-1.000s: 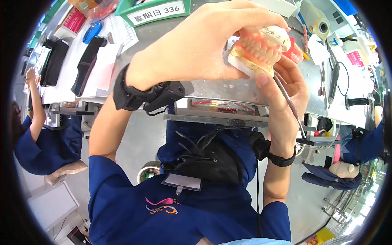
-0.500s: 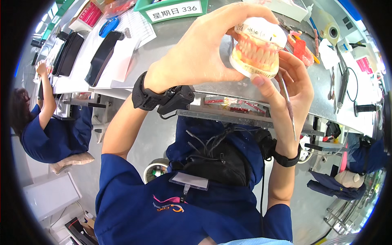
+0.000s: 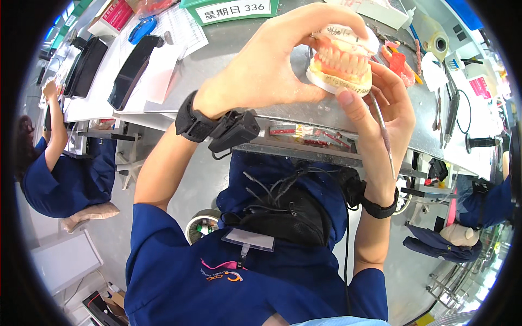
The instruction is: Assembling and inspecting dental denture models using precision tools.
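Both hands hold up a dental model (image 3: 342,64) over the near edge of the bench. It has a white plaster upper part and base with handwriting on them, and a row of cream teeth set in pink and yellowish wax between. My left hand (image 3: 272,68) curves round its upper part, fingers over the top and thumb by the base. My right hand (image 3: 389,117) supports the base from the right, thumb at its front edge. A thin carving tool (image 3: 384,133) also sits in my right hand, pointing down along the palm.
A green bin (image 3: 231,11) stands at the far edge. To the left lie a black phone-like slab (image 3: 135,70), papers and a blue ring-shaped item (image 3: 142,30). At right are red-orange wax pieces (image 3: 399,65) and a corded tool (image 3: 451,117). A co-worker (image 3: 70,168) sits at left.
The dental model has tilted, its top leaning back and away, so more of the base's written front edge shows. Both hands keep their hold and the carving tool stays in the right hand.
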The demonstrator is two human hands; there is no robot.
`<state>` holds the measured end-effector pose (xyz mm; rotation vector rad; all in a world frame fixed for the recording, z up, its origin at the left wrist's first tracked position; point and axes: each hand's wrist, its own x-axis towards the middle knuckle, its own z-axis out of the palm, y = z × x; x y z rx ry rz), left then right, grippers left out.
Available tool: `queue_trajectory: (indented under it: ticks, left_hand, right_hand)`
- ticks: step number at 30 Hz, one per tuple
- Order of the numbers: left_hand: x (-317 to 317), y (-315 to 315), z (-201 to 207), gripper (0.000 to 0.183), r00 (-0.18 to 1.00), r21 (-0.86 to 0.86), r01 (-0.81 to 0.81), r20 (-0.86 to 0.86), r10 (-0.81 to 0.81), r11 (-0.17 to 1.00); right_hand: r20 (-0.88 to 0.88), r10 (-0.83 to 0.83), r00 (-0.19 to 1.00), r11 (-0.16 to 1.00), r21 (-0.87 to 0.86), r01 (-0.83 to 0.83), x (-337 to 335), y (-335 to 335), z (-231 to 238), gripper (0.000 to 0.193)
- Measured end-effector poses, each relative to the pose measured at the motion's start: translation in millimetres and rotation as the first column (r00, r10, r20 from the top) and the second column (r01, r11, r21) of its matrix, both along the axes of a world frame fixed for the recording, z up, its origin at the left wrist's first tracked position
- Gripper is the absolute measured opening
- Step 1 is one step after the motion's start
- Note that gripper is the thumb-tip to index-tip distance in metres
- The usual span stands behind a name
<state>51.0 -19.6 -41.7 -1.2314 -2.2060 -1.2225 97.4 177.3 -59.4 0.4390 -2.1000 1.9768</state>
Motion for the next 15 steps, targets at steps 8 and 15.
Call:
queue_trajectory:
  ticks: [8, 15]
  left_hand:
    - [-6, 0, 28, 0.086, 0.981, 0.228, -0.001, 0.190, -0.043, 0.974]
    - [-37, 0, 11, 0.055, 0.967, 0.168, -0.246, 0.108, 0.230, 0.955]
  right_hand:
    - [-0.165, 0.034, 0.986, 0.932, 0.360, 0.028, -5, 18, -30, 0.062]
    - [-0.233, -0.043, 0.971, 0.827, 0.537, 0.166, -1, 11, -21, 0.069]
